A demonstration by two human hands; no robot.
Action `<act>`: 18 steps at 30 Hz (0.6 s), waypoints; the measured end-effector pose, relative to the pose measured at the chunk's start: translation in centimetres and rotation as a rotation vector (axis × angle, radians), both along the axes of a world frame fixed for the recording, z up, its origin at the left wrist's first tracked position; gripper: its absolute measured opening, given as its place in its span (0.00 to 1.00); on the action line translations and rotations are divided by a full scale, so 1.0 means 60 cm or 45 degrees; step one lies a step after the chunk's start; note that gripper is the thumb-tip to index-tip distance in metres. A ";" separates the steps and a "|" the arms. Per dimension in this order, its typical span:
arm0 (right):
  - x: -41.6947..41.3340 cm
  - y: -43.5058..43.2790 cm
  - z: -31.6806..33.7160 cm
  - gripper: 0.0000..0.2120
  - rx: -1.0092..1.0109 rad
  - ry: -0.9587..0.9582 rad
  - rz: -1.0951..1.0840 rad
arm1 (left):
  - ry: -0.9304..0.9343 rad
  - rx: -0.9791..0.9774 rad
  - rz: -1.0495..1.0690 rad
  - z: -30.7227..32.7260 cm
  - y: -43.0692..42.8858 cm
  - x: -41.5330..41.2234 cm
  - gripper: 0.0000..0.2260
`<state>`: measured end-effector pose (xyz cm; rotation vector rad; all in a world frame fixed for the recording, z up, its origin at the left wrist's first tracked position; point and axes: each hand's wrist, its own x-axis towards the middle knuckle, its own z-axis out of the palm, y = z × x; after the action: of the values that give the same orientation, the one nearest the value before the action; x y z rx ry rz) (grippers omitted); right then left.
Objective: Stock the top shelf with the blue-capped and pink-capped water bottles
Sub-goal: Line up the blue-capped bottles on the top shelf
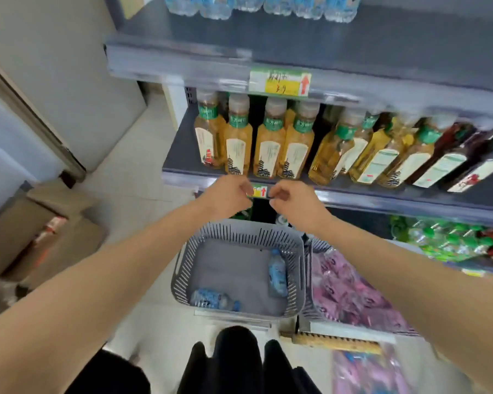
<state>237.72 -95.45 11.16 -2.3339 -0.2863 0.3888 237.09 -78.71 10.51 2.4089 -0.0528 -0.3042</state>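
Note:
Two blue-labelled water bottles lie in a grey basket on the floor. Beside it on the right, a second basket holds several pink-labelled bottles. A row of blue-labelled bottles stands on the top shelf. My left hand and my right hand hover above the grey basket, in front of the middle shelf edge. Both have loosely curled fingers and hold nothing.
The middle shelf carries yellow tea bottles and dark bottles. Green-capped bottles fill the lower shelf at right. Cardboard boxes sit on the floor at left. A pack of pink bottles lies near my feet.

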 end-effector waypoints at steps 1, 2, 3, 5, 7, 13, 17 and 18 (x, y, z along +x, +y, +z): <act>-0.003 -0.005 -0.033 0.08 -0.054 0.091 0.017 | 0.103 0.034 -0.008 -0.034 0.001 -0.009 0.10; -0.005 -0.010 -0.068 0.09 -0.113 0.168 0.038 | 0.194 0.057 -0.017 -0.067 0.002 -0.019 0.10; -0.006 -0.014 -0.103 0.09 -0.178 0.240 0.055 | 0.270 0.081 -0.025 -0.100 0.004 -0.028 0.11; -0.011 -0.018 -0.166 0.11 -0.298 0.379 0.059 | 0.384 0.132 -0.048 -0.166 0.012 -0.041 0.11; -0.013 -0.018 -0.223 0.13 -0.392 0.497 0.056 | 0.498 0.189 -0.077 -0.229 0.022 -0.047 0.12; -0.001 -0.020 -0.404 0.09 -0.471 0.779 -0.033 | 0.759 0.415 -0.193 -0.408 0.045 -0.052 0.14; -0.004 -0.027 -0.512 0.23 -0.576 0.877 -0.231 | 0.852 0.478 -0.297 -0.511 0.049 -0.063 0.12; -0.005 -0.031 -0.537 0.21 -0.579 0.894 -0.285 | 0.859 0.494 -0.337 -0.533 0.051 -0.064 0.12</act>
<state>237.45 -97.29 -21.07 -2.4394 0.4403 1.2125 233.27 -75.68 -21.46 2.5382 -0.0050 -1.3353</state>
